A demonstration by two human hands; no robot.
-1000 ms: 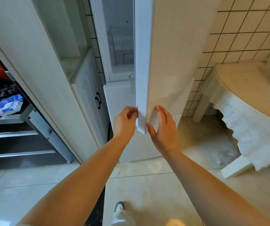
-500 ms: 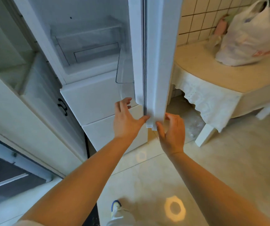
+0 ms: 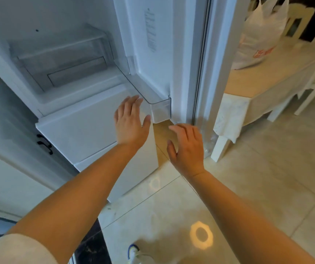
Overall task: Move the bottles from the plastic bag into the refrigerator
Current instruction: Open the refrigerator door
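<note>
Now wide open, tall white refrigerator with clear plastic door bin; left hand flat, fingers spread, beside that bin; right hand loose, fingers relaxed, gripping nothing; white plastic bag slumped on cream cloth-covered table, bottles inside unseen.

You have a single view, the head camera, worn at head height and aimed forward and steeply down, so both forearms enter from the bottom edge and your left hand and right hand sit near the frame centre. The wide-angle lens stands close to the open refrigerator, whose door fills the upper middle. It also takes in the tiled floor below and the plastic bag on the table at upper right.
</note>
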